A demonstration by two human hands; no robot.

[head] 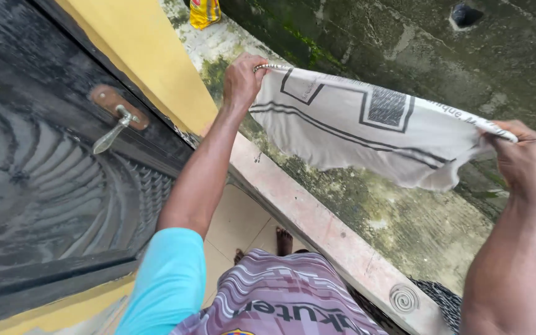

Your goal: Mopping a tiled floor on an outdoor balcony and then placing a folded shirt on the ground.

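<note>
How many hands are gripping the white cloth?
2. The left hand pinches the cloth's upper left edge near the yellow wall; the right hand grips its right end by the mossy wall.

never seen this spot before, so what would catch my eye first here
First, the white cloth with dark lines, stretched in the air across the upper middle, its top edge gripped by the left hand at one end and the right hand at the other. Next, the dark door with a metal handle on the left. Below the cloth runs a mossy concrete ledge.
</note>
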